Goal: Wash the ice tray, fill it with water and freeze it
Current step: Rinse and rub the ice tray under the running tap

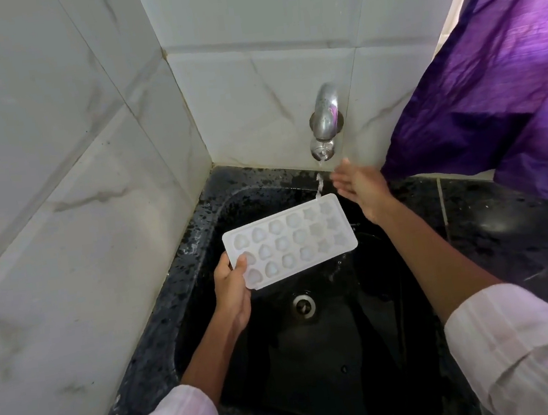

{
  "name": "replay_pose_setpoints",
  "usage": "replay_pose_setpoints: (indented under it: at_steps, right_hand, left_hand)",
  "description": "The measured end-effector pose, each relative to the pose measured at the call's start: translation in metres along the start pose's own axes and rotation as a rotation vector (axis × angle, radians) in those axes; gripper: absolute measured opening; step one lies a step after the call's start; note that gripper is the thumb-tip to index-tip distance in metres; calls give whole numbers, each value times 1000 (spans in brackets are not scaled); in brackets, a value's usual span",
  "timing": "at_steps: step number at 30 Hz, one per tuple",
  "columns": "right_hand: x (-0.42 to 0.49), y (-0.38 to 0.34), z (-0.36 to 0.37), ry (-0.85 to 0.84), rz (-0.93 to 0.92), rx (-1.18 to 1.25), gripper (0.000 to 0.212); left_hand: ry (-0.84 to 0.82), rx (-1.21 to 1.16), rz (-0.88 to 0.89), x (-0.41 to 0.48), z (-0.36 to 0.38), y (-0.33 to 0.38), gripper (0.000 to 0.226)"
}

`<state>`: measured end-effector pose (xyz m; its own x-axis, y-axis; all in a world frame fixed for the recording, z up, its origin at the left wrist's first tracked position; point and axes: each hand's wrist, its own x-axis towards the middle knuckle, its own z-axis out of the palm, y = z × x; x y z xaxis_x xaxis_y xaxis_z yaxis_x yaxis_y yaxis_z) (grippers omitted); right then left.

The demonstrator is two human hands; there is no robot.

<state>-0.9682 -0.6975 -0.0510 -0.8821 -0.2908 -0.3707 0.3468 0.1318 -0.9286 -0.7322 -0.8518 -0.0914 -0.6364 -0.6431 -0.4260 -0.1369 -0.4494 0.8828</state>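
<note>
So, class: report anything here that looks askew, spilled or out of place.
Nothing looks damaged. The ice tray, gripped at one end by the left hand, sits tilted, and the stream from the tap strikes only its far rim.

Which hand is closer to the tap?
The right. The right hand is open just below the tap, beside the water stream; the left hand holds the near end of the ice tray, farther down over the sink.
</note>
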Motion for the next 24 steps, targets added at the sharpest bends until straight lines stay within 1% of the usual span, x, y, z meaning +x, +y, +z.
replay_pose_setpoints:
  at_steps: [1, 2, 3, 6, 8, 11, 16, 20, 24]
  right_hand:
    - [-7, 10, -2, 49, 2, -123, 31]
    - [-15, 19, -4, 70, 17, -211, 35]
    - [-24, 29, -6, 59, 40, -249, 40]
    - [-47, 53, -12, -54, 104, -145, 42]
    - [-55, 64, -15, -67, 95, -56, 41]
    - [-64, 73, -22, -3, 22, -23, 35]
    - [-66, 76, -28, 110, -88, -35, 38]
    - [-67, 65, -32, 147, -196, -8, 33]
    - [-70, 49, -37, 139, -293, -7, 29]
  left_hand:
    - [-7, 0, 4, 1, 0, 1, 23]
    - [-14, -1, 7, 2, 0, 1, 23]
    - [-23, -2, 9, 2, 1, 1, 23]
    - [-51, -13, 8, 2, 4, 1, 24]
    - [-66, -4, 13, 3, 5, 0, 24]
    - [-89, 20, 15, 3, 9, -1, 25]
    - [-73, 117, 8, 3, 28, 1, 22]
    - [-57, 122, -43, 3, 43, 11, 34]
    - [-47, 16, -55, 1, 51, 18, 44]
